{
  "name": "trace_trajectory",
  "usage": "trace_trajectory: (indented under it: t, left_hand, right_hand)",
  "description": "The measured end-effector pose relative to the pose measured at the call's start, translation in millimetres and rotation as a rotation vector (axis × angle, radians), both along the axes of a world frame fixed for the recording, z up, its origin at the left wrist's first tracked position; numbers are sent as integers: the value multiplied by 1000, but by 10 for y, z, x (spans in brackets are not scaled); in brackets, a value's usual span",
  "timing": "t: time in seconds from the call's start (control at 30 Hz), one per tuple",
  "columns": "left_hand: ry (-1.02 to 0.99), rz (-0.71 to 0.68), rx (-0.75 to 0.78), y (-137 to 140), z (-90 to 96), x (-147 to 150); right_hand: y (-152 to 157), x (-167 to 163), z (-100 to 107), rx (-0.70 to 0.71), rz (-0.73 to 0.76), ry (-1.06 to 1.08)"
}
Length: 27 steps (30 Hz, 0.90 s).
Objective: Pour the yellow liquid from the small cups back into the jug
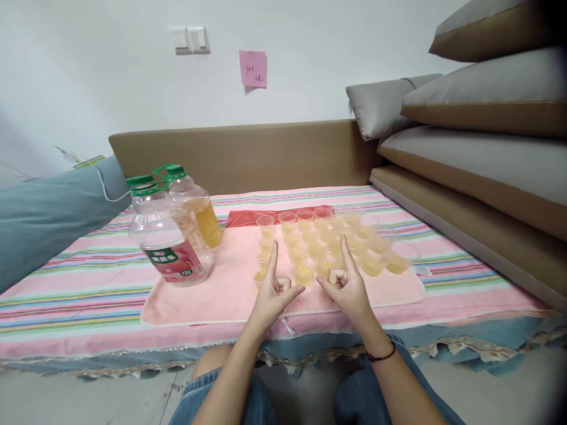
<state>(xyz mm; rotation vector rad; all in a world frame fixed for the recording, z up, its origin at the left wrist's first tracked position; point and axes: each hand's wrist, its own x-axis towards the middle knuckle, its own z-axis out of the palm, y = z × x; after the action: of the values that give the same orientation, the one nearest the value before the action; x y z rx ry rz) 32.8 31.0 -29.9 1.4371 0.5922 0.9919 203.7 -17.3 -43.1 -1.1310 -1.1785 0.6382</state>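
Observation:
My left hand (275, 286) is raised in front of the cups, index finger pointing up and thumb stretched inward, the other fingers curled. Mirroring it, my right hand (348, 283) has its index finger and thumb spread the same way. Neither hand holds anything, and a small gap separates the two thumbs. Behind them, several small clear plastic cups (303, 274) with pale yellow liquid stand in rows on a pink towel (199, 304). To the left is a large clear bottle (170, 248) with a green cap and pink label, seemingly empty. A second bottle (208, 221) beside it contains yellow liquid.
A red plastic sheet (243, 218) lies behind the cups. The towel rests on a striped cloth (88, 283) with a low brown backboard (248, 156) behind. Grey and brown cushions (478, 147) are stacked at right. A blue bolster (57, 200) and white cable (104, 186) are at left.

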Motion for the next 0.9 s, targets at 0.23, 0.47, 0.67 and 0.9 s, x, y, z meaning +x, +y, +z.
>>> trace_trajectory:
  t: [0.23, 0.47, 0.67, 0.9]
  left_hand:
    - [-30, 31, 16, 36, -95, -2]
    - [-18, 4, -7, 21, -46, -7]
    - [1, 13, -45, -4, 3, -35]
    - [0, 6, -45, -1, -16, -53]
  right_hand:
    - [-3, 11, 4, -32, 18, 19]
    - [2, 6, -33, -47, 72, 36]
    - [-6, -5, -23, -56, 104, 46]
    - [-9, 0, -20, -57, 123, 27]
